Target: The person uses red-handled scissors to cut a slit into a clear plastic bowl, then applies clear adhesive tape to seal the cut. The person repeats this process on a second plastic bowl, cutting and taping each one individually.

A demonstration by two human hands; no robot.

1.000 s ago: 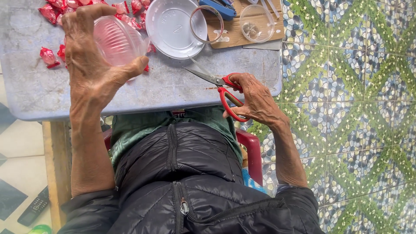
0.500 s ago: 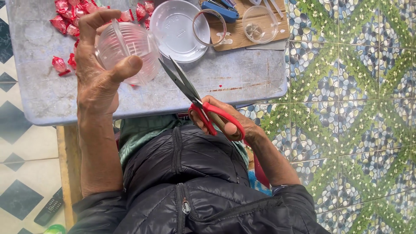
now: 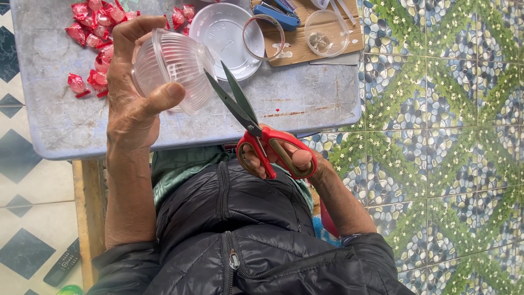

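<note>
Left hand (image 3: 134, 104): I grip the clear ribbed cup (image 3: 172, 68) firmly.
Right hand (image 3: 289, 161): holds red scissors (image 3: 256, 128), blades parted.
Technique: steady rim, keep thumb clear.

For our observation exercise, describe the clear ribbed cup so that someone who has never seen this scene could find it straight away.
Start at the grey table at the top of the view. Above its near edge, the left hand holds the cup on its side, just left of the open blades of the red-handled scissors. Unlike the white lid and clear ring lying flat nearby, it is ribbed, deep and lifted off the table.
</note>
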